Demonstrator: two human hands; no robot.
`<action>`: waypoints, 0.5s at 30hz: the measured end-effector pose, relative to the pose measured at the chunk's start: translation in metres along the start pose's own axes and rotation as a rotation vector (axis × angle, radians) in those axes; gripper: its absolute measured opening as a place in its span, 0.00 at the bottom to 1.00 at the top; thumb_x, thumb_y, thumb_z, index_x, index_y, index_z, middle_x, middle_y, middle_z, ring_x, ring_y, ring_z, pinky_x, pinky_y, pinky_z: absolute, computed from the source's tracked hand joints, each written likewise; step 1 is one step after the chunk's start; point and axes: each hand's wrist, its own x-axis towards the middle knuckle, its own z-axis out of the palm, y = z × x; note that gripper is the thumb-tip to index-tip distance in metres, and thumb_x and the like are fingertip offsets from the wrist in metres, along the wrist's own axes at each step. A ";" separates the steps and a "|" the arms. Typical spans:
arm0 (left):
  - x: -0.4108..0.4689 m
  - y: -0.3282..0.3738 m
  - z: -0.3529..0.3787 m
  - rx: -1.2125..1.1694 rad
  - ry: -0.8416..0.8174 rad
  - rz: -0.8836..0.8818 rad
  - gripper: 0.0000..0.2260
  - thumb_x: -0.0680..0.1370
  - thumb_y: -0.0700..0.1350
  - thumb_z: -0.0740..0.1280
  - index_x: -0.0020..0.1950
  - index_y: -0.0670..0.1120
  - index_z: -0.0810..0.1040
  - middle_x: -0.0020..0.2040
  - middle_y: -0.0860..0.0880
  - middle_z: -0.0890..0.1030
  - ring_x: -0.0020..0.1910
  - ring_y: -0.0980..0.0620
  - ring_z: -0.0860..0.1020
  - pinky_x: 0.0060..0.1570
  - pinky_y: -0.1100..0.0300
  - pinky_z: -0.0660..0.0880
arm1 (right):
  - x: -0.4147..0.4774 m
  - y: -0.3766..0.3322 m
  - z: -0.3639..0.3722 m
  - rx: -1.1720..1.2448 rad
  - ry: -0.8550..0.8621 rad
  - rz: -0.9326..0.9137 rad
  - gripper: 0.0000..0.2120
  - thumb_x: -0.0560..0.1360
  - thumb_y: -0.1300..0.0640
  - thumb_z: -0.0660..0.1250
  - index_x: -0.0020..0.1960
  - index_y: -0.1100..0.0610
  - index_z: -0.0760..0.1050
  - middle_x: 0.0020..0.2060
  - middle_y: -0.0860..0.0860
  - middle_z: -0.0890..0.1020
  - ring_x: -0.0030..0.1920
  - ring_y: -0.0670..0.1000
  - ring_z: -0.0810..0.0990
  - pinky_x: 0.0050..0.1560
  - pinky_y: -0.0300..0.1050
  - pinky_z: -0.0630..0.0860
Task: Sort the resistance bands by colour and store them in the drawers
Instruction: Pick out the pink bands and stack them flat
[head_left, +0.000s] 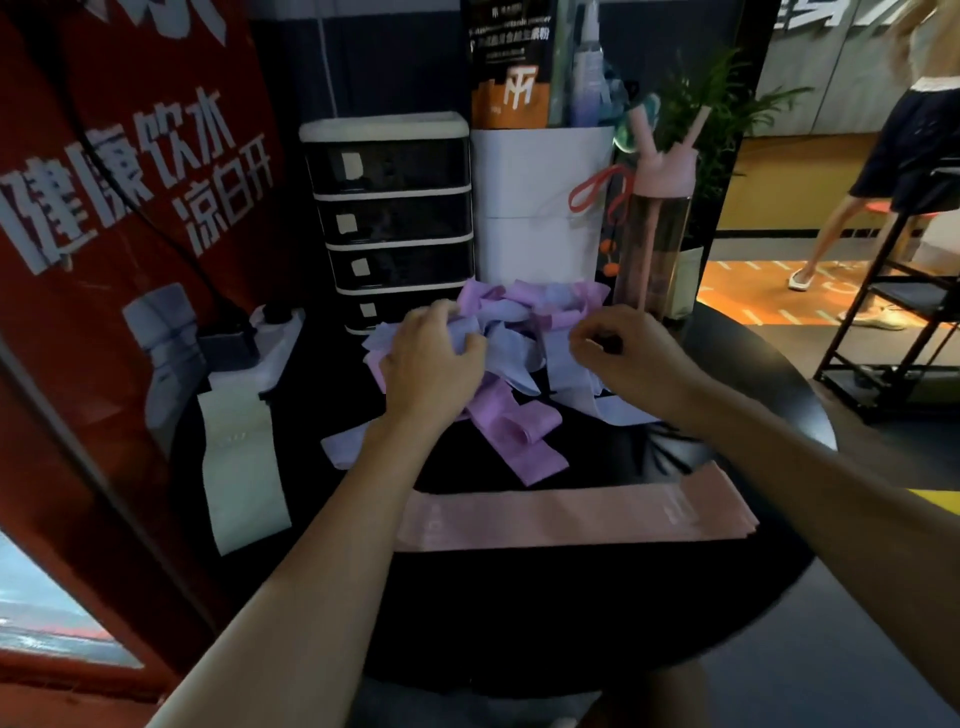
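Observation:
A tangled heap of resistance bands, purple, pale blue and pink, lies in the middle of the round black table. My left hand is closed on a pale blue band at the heap's left side. My right hand pinches at the heap's right side with fingers curled; what it holds is hard to tell. Pink bands lie flat in a stack near the front. A pale green band stack lies at the left. The black drawer unit stands behind the heap, all drawers closed.
A white cylinder container with bottles and a bag stands right of the drawers, next to a pink water bottle. A power strip sits at the left. A red banner fills the left; a black rack and a walking person are at the right.

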 end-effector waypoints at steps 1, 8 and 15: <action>0.003 -0.007 0.009 0.035 -0.019 -0.048 0.19 0.79 0.50 0.63 0.69 0.48 0.72 0.66 0.46 0.74 0.66 0.44 0.72 0.64 0.45 0.70 | 0.014 -0.003 0.008 0.026 -0.027 0.023 0.07 0.77 0.56 0.65 0.41 0.49 0.79 0.40 0.48 0.82 0.39 0.53 0.81 0.40 0.50 0.74; -0.008 -0.056 0.049 0.250 -0.135 -0.114 0.29 0.71 0.60 0.52 0.70 0.55 0.71 0.67 0.48 0.73 0.69 0.44 0.68 0.69 0.42 0.62 | 0.111 -0.017 0.072 -0.001 -0.110 0.016 0.16 0.77 0.45 0.66 0.61 0.52 0.75 0.54 0.51 0.77 0.52 0.52 0.76 0.53 0.46 0.73; -0.007 -0.058 0.053 0.123 -0.048 -0.146 0.31 0.68 0.65 0.54 0.68 0.54 0.69 0.66 0.54 0.74 0.70 0.50 0.68 0.71 0.44 0.58 | 0.153 -0.010 0.131 -0.153 -0.366 -0.005 0.35 0.71 0.32 0.63 0.74 0.41 0.58 0.69 0.51 0.71 0.70 0.62 0.68 0.69 0.64 0.63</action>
